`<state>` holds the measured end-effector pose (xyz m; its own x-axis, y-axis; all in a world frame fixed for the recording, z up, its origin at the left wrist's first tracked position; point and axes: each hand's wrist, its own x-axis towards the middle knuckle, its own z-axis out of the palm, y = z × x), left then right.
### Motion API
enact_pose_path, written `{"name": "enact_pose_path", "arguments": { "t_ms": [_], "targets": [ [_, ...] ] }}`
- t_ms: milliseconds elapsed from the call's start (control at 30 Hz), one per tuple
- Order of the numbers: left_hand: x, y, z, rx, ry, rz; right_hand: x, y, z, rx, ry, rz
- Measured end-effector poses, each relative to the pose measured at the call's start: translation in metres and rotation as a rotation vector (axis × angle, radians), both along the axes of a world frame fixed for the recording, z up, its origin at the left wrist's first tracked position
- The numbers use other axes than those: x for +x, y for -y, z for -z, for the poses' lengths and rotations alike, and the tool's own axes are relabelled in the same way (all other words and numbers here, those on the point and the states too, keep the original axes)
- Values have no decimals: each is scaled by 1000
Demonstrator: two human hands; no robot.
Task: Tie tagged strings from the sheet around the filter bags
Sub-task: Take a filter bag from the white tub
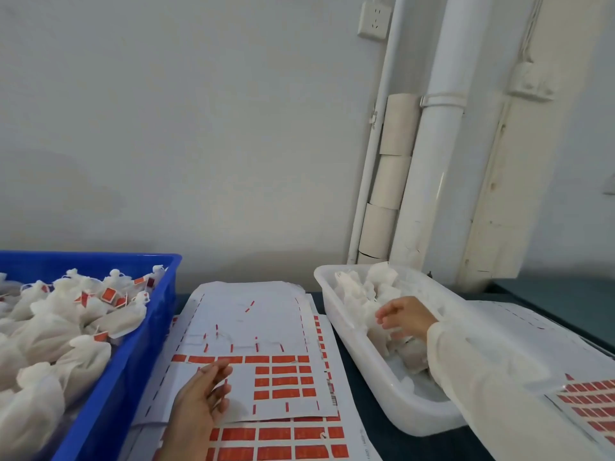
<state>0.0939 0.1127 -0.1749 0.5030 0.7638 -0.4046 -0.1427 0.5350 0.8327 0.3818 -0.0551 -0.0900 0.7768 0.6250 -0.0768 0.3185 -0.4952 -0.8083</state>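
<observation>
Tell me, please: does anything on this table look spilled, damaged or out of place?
Nothing is spilled or damaged. The top sheet lies slightly askew on the stack below. Tied bags fill the blue crate; untied ones are in the white tray.

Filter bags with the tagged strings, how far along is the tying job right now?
Done: the blue plastic crate holds a pile of tied white filter bags with red tags. In hand: the left hand rests on the white sheet of red tags, and the right hand reaches among untied white bags in the white plastic tray. Left: those bags, plus many unused tags.
</observation>
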Motion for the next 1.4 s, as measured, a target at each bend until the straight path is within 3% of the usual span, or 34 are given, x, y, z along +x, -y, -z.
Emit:
{"name": "enact_pose_path", "arguments": {
  "t_ms": [533, 700, 833, 1000, 1067, 1133, 1233, 1333, 1400],
  "targets": [
    [5, 1, -2, -33, 39, -51, -7, -33, 35, -231, 63, 29],
    [3, 1, -1, -20, 62, -67, -3, -21, 15, 44, 57, 10],
    [6, -1, 1, -1, 59, -73, -16, -8, -14, 397, 55, 12],
    [10, -1, 2, 32, 12, -80, -63, -11, -46, 646, 194, -125],
    [9, 3, 3, 120, 28, -74, -89, -20, -52, 703, 132, -225],
    [5, 7, 6, 363, 22, -33, -114, -34, -47, 692, 77, -314],
    [-4, 16, 7, 663, 33, 137, -147, -57, -18, 580, 152, -374],
    [-5, 24, 6, 717, 23, 217, -171, -74, 20, 388, 225, -456],
    [-1, 25, 10, 800, -118, 167, -181, -80, 42, 353, 179, -481]
  ]
}}
